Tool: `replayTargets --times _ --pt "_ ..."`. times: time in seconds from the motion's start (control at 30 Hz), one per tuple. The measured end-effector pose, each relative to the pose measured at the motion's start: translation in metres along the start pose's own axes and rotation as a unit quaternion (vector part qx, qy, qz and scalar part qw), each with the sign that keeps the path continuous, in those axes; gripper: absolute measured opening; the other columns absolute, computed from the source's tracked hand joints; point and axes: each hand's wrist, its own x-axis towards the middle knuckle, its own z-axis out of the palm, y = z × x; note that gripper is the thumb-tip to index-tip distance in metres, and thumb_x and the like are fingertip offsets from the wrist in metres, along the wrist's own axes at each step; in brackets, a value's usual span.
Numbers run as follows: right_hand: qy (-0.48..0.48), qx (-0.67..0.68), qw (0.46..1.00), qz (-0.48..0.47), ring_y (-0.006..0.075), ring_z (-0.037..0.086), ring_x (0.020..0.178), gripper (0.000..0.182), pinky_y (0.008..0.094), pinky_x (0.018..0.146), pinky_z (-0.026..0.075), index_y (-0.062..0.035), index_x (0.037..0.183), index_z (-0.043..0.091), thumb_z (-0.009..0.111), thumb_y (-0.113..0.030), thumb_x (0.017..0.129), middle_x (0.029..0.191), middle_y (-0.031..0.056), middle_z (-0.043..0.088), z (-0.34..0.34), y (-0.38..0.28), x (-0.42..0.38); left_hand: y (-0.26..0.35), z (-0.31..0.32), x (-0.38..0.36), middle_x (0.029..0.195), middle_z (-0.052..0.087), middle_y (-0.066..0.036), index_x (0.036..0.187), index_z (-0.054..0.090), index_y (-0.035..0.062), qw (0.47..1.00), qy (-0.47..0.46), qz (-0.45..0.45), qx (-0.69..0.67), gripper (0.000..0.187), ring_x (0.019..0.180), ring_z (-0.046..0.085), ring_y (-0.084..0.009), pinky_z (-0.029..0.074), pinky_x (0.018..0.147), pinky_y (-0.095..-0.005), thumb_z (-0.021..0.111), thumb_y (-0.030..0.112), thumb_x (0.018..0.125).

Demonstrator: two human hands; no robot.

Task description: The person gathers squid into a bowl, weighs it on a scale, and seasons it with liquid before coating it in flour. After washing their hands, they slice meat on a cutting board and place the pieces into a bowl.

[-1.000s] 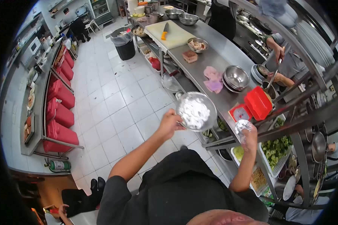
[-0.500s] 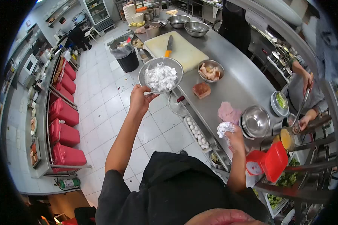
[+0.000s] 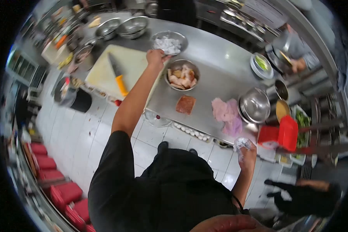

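Observation:
My left hand (image 3: 156, 58) grips the near rim of a metal bowl (image 3: 183, 41) above the far side of the steel counter. White, powder-coated pieces (image 3: 168, 45) fill the bowl. My right hand (image 3: 246, 151) hangs off the counter's front edge, its fingers caked in white powder and loosely bent apart from the thumb. No object shows in it. Near it lie a crumpled pink plastic bag (image 3: 225, 110) and stacked metal bowls (image 3: 256, 105). A second metal bowl (image 3: 169, 80) holding pale raw meat pieces sits just nearer than the held bowl, with a brown block (image 3: 186, 104) below it.
A knife with an orange handle (image 3: 121, 85) lies on the cutting board (image 3: 100, 71). A red scale (image 3: 268, 135) stands at the right. Another person's hand (image 3: 297, 65) is at the far right. A bin (image 3: 80, 99) and red containers (image 3: 65, 193) are to the left.
My view has turned right toward the counter. My left hand has carried the bowl from beside the counter to above its far side. The right hand has drawn back past the front edge.

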Motion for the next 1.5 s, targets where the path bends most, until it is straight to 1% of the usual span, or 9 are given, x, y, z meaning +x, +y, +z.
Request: replayTargets --times 0.13,0.2,0.27,0.33,0.5,0.57,0.63,1.07,1.5 --pt "0.132 0.027 0.991 0.023 0.02 0.061 0.075 0.028 0.0285 0.067 0.049 0.008 0.094 0.061 0.045 0.01 0.071 0.085 0.0126 0.063 0.029 -0.009 -0.066 -0.058 -0.002 0.095 0.105 0.055 -0.019 0.103 0.052 0.0009 0.99 -0.099 -0.018 -0.103 0.024 0.093 0.059 -0.0371 0.055 0.076 -0.05 0.054 0.019 0.088" --pt "0.179 0.007 0.984 0.019 0.0199 0.061 0.075 0.028 0.0281 0.067 0.049 0.008 0.093 0.062 0.045 0.01 0.071 0.084 0.0125 0.063 0.037 -0.016 -0.093 -0.074 -0.011 0.127 0.102 0.059 -0.018 0.1 0.057 0.0026 0.99 -0.127 0.03 0.053 0.032 0.092 0.061 -0.0362 0.054 0.076 -0.0484 0.054 0.032 0.086" --pt "0.216 -0.002 0.976 0.004 0.0189 0.062 0.074 0.026 0.0276 0.068 0.049 0.008 0.092 0.063 0.046 0.008 0.072 0.084 0.0122 0.065 0.038 -0.012 -0.113 -0.08 -0.029 0.16 0.098 0.063 -0.017 0.096 0.062 0.0042 0.745 -0.108 0.27 0.6 0.042 0.091 0.063 -0.0354 0.053 0.076 -0.0469 0.054 0.044 0.085" --pt "0.244 -0.023 0.969 0.006 0.0181 0.062 0.074 0.025 0.0273 0.068 0.049 0.0081 0.092 0.063 0.047 0.006 0.073 0.084 0.0118 0.065 0.039 -0.012 -0.126 -0.081 -0.039 0.181 0.095 0.066 -0.017 0.093 0.066 0.0059 0.555 -0.098 0.34 0.753 0.054 0.09 0.065 -0.0346 0.052 0.075 -0.0453 0.053 0.057 0.084" --pt "0.253 -0.033 0.967 0.022 0.017 0.063 0.075 0.032 0.0258 0.068 0.05 0.006 0.095 0.061 0.044 0.01 0.067 0.086 0.009 0.065 0.024 -0.007 -0.147 -0.07 -0.057 0.163 0.107 0.063 -0.021 0.119 0.057 0.0017 0.484 -0.093 0.37 0.788 0.061 0.091 0.065 -0.0381 0.054 0.079 -0.0445 0.052 0.055 0.089" --pt "0.25 -0.037 0.968 -0.006 0.0169 0.062 0.076 0.028 0.0266 0.069 0.049 0.0059 0.095 0.063 0.046 0.006 0.072 0.086 0.0098 0.066 0.005 0.004 -0.153 -0.057 -0.057 0.147 0.114 0.054 -0.021 0.129 0.042 0.0007 0.867 -0.123 0.171 0.452 0.056 0.098 0.06 -0.0391 0.053 0.085 -0.0464 0.051 0.043 0.093" --pt "0.251 0.004 0.967 -0.042 0.0175 0.062 0.077 0.028 0.0277 0.07 0.049 0.0066 0.095 0.063 0.046 0.004 0.073 0.089 0.0116 0.066 -0.013 0.011 -0.159 -0.034 -0.052 0.12 0.121 0.044 -0.022 0.138 0.027 -0.0003 0.989 -0.113 -0.096 -0.006 0.056 0.104 0.056 -0.04 0.053 0.091 -0.0482 0.049 0.031 0.097" --pt "0.184 0.413 0.885 -0.106 0.0237 0.06 0.096 0.03 0.0345 0.083 0.052 0.0039 0.115 0.052 0.047 0.001 0.086 0.106 0.0154 0.059 -0.183 -0.006 -0.114 -0.013 -0.013 -0.33 0.115 0.055 -0.019 0.119 0.043 -0.0022 0.961 -0.238 0.097 0.101 0.039 0.084 0.062 -0.0273 0.053 0.077 -0.0389 0.047 0.031 0.099" --pt "0.246 0.536 0.783 -0.197 0.0303 0.06 0.093 0.024 0.0395 0.084 0.053 0.0055 0.112 0.052 0.046 0.003 0.089 0.101 0.018 0.059 -0.319 -0.068 -0.001 -0.109 0.052 -0.418 0.117 0.054 -0.022 0.114 0.048 -0.001 0.9 -0.403 0.011 0.164 0.036 0.081 0.063 -0.0258 0.051 0.072 -0.0364 0.04 0.032 0.1"
